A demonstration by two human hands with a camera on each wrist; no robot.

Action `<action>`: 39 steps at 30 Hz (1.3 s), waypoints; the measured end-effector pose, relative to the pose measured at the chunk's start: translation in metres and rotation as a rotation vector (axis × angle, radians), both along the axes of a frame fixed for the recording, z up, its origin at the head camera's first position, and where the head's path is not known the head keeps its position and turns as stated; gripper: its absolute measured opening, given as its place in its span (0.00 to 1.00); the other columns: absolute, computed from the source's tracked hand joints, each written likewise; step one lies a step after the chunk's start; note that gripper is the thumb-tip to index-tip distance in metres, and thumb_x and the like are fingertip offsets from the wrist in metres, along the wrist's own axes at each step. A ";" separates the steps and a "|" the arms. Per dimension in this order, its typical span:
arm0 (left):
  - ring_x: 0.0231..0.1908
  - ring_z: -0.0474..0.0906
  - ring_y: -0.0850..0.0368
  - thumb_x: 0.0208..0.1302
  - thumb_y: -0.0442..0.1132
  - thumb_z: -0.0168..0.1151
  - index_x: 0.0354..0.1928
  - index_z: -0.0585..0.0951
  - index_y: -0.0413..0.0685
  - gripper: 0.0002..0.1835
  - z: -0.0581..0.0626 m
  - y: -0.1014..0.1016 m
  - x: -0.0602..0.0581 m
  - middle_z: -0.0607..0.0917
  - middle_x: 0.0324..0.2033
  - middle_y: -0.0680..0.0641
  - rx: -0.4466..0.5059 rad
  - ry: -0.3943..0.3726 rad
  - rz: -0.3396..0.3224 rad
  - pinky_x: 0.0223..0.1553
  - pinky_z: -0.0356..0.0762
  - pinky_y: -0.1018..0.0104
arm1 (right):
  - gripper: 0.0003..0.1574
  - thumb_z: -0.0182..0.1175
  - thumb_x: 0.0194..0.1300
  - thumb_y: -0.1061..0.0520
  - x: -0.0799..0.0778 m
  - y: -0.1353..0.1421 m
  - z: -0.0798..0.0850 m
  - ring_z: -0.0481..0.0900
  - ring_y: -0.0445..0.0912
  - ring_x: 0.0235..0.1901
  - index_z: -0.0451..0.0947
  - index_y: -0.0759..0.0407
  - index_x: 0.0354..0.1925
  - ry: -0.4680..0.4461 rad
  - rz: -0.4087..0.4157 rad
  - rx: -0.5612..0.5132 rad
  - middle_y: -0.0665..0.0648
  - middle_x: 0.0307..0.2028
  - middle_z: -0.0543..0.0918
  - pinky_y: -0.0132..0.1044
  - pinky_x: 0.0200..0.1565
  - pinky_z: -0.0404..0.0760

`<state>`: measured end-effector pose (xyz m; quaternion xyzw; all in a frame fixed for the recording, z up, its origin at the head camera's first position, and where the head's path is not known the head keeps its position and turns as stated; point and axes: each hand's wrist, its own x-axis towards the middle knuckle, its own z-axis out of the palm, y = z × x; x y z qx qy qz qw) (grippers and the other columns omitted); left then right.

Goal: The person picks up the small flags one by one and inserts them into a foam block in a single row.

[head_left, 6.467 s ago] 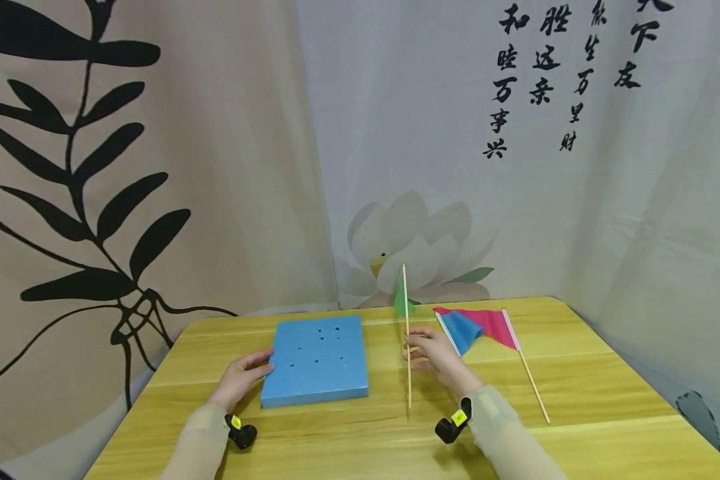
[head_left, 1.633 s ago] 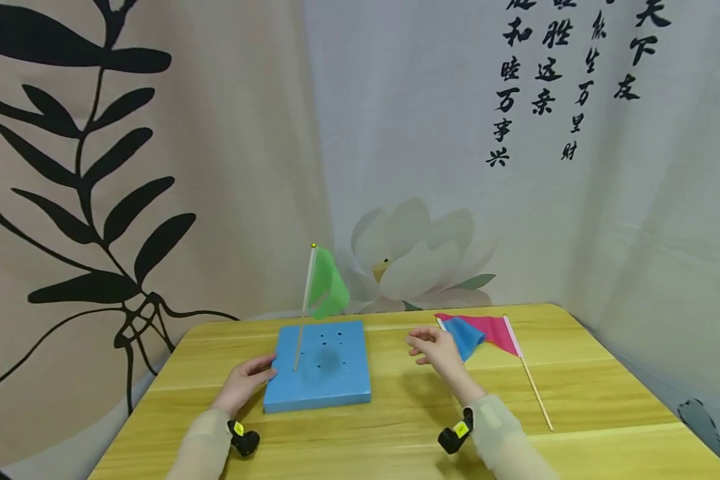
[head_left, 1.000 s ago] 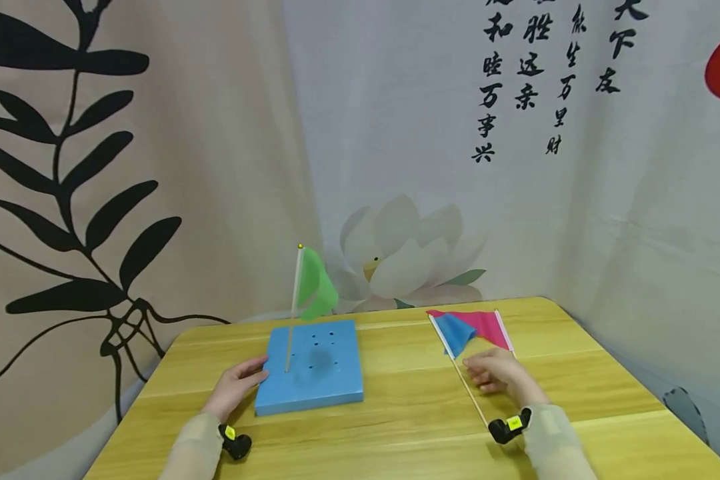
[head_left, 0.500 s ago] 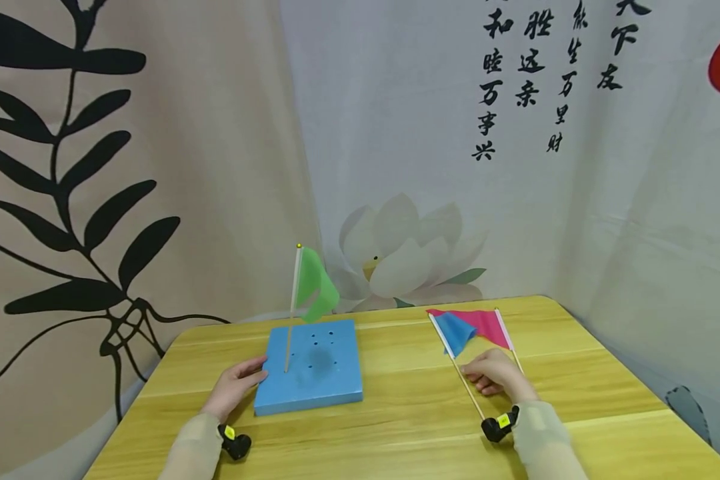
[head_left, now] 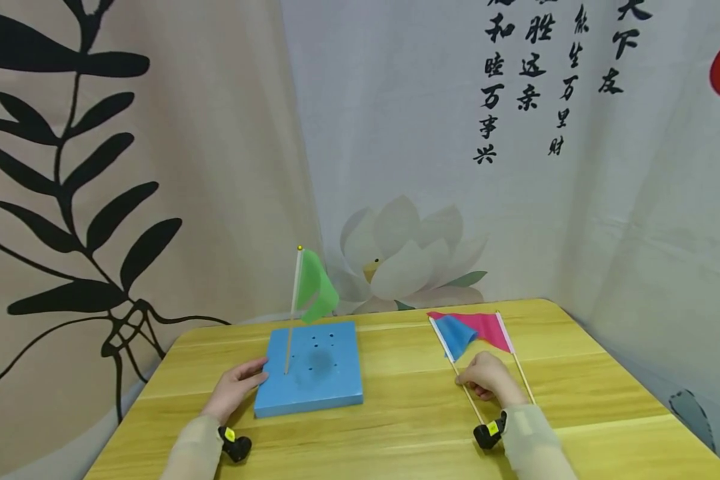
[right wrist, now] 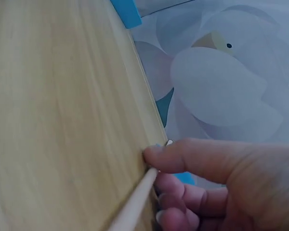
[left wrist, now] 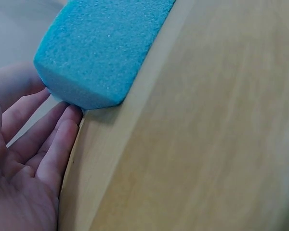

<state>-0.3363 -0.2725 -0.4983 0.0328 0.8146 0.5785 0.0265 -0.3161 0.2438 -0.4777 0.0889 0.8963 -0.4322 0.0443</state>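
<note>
My left hand point(head_left: 233, 388) rests against the left edge of a blue foam board point(head_left: 336, 388) with small holes. In the left wrist view, its extended fingers point(left wrist: 58, 149) touch the board's corner. A small green flag point(head_left: 317, 288) stands upright in the board, leaning slightly. On the right, my right hand point(head_left: 489, 377) pinches the wooden stick of a blue flag point(head_left: 454, 335) between thumb and fingers. That stick point(right wrist: 137, 199) runs past the thumb tip in the right wrist view. Beside it lies a pink flag point(head_left: 492, 327), its cloth partly under the blue one.
The wooden table point(head_left: 396, 427) has its far edge close to a white curtain point(head_left: 408, 133) with printed plants and writing. The pink flag's stick point(head_left: 523, 377) lies just right of my right hand.
Earlier my right hand held the green flag; it now stands in the foam board. The right hand moved right and took the blue flag's stick. My left hand stayed at the board.
</note>
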 end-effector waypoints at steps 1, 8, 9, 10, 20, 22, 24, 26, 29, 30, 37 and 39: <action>0.65 0.65 0.41 0.68 0.43 0.62 0.68 0.70 0.42 0.29 0.000 0.000 0.000 0.69 0.66 0.38 -0.004 0.002 0.001 0.63 0.67 0.48 | 0.25 0.71 0.46 0.60 0.000 -0.001 0.000 0.63 0.42 0.09 0.65 0.54 0.09 0.005 -0.001 0.010 0.51 0.09 0.66 0.31 0.11 0.70; 0.64 0.66 0.41 0.68 0.44 0.62 0.68 0.69 0.41 0.30 0.000 0.002 0.001 0.69 0.66 0.37 -0.019 0.008 0.002 0.62 0.68 0.50 | 0.25 0.68 0.44 0.60 0.002 -0.003 -0.001 0.64 0.43 0.09 0.60 0.51 0.09 0.058 -0.004 0.067 0.50 0.08 0.65 0.32 0.11 0.70; 0.64 0.65 0.41 0.68 0.44 0.61 0.69 0.69 0.41 0.30 0.000 0.002 0.001 0.69 0.66 0.37 -0.020 0.007 0.000 0.62 0.68 0.50 | 0.25 0.67 0.44 0.60 0.002 -0.003 -0.001 0.65 0.43 0.09 0.60 0.51 0.09 0.063 -0.004 0.070 0.50 0.08 0.65 0.32 0.11 0.70; 0.64 0.66 0.41 0.68 0.44 0.62 0.68 0.69 0.41 0.30 0.000 0.002 0.000 0.69 0.66 0.37 -0.015 0.003 0.004 0.62 0.68 0.50 | 0.24 0.67 0.44 0.60 0.002 -0.003 -0.002 0.66 0.43 0.10 0.61 0.52 0.08 0.066 -0.007 0.069 0.51 0.08 0.66 0.32 0.11 0.71; 0.65 0.65 0.41 0.68 0.43 0.61 0.68 0.69 0.42 0.29 -0.002 0.001 -0.003 0.68 0.66 0.37 0.001 -0.007 0.003 0.63 0.66 0.48 | 0.08 0.64 0.56 0.61 -0.002 0.002 -0.006 0.80 0.46 0.15 0.80 0.67 0.28 0.032 -0.021 -0.218 0.57 0.18 0.82 0.36 0.17 0.80; 0.65 0.65 0.41 0.68 0.43 0.61 0.68 0.70 0.42 0.29 -0.002 0.000 -0.003 0.69 0.66 0.38 -0.003 -0.006 0.005 0.63 0.66 0.48 | 0.11 0.65 0.58 0.60 -0.003 0.004 -0.008 0.80 0.45 0.16 0.82 0.70 0.34 0.013 -0.005 -0.273 0.57 0.20 0.82 0.36 0.18 0.81; 0.65 0.65 0.41 0.68 0.43 0.62 0.68 0.69 0.42 0.29 -0.002 0.000 -0.003 0.69 0.66 0.38 -0.002 -0.006 0.003 0.63 0.67 0.48 | 0.14 0.65 0.60 0.59 -0.005 0.006 -0.009 0.81 0.45 0.17 0.82 0.71 0.38 -0.004 0.015 -0.314 0.57 0.22 0.83 0.35 0.19 0.81; 0.65 0.65 0.41 0.68 0.44 0.62 0.69 0.69 0.43 0.30 -0.002 -0.001 -0.002 0.68 0.67 0.38 0.000 -0.003 -0.001 0.63 0.67 0.49 | 0.16 0.65 0.61 0.58 -0.006 0.008 -0.010 0.81 0.44 0.18 0.81 0.72 0.41 -0.017 0.028 -0.339 0.56 0.23 0.84 0.34 0.20 0.81; 0.65 0.64 0.41 0.68 0.43 0.62 0.69 0.69 0.43 0.30 -0.002 -0.001 -0.002 0.68 0.67 0.38 0.006 0.000 -0.005 0.63 0.67 0.49 | 0.17 0.64 0.64 0.55 -0.007 0.009 -0.011 0.82 0.43 0.19 0.81 0.71 0.40 -0.039 0.038 -0.360 0.56 0.24 0.84 0.33 0.20 0.81; 0.65 0.64 0.41 0.68 0.43 0.62 0.69 0.69 0.42 0.30 -0.002 -0.001 -0.002 0.68 0.67 0.38 0.005 0.001 -0.006 0.63 0.67 0.49 | 0.17 0.63 0.64 0.55 -0.007 0.009 -0.010 0.82 0.43 0.20 0.81 0.70 0.40 -0.046 0.038 -0.366 0.55 0.25 0.85 0.33 0.20 0.81; 0.65 0.64 0.41 0.68 0.44 0.61 0.69 0.69 0.42 0.30 -0.002 0.000 -0.002 0.68 0.67 0.37 -0.004 -0.008 -0.007 0.62 0.68 0.49 | 0.17 0.59 0.68 0.56 -0.006 0.009 -0.009 0.82 0.43 0.21 0.80 0.72 0.44 -0.079 0.072 -0.443 0.56 0.27 0.85 0.32 0.21 0.81; 0.65 0.64 0.40 0.69 0.43 0.61 0.69 0.69 0.42 0.29 -0.001 0.001 -0.002 0.68 0.67 0.37 -0.002 -0.012 -0.006 0.62 0.68 0.49 | 0.18 0.59 0.69 0.56 -0.006 0.009 -0.009 0.82 0.43 0.22 0.80 0.72 0.45 -0.085 0.091 -0.471 0.56 0.28 0.85 0.31 0.22 0.81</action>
